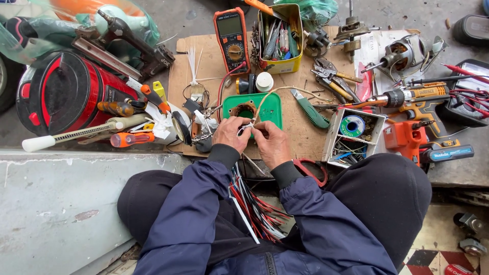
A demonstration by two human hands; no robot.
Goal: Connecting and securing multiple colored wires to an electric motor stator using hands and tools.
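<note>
Left hand (232,133) and right hand (270,144) meet over the cardboard sheet (300,135), fingertips of both pinched on the end of a thin pale wire (277,90). Wire arcs up and right from the pinch, over the green tray (267,108). Bundle of red, black and white wires (254,203) lies in the lap below the wrists. Beyond: orange multimeter (233,38), yellow tin of tools (280,38). Right: solder spool (352,126) in a white box, orange cordless drill (415,104).
</note>
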